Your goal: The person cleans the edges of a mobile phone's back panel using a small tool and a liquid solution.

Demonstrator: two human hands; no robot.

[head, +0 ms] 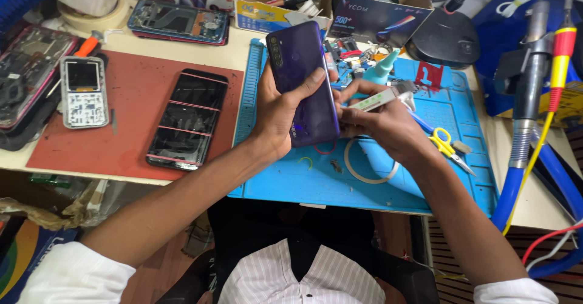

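My left hand [280, 108] grips a dark purple smartphone [302, 73], back side up and tilted, above the blue work mat [370, 185]. My thumb lies across its back. My right hand [385, 125] is beside the phone's right edge and holds a small white tube-like tool [378, 100] pointed at that edge. Both hands hover over the mat's middle.
A black phone [185, 119] lies on a red mat [130, 113], beside a small grey keypad phone board [84, 91]. Yellow-handled scissors [446, 146] and a white ring [364, 164] rest on the blue mat. Boxes, tape rolls and tool hoses crowd the back and right.
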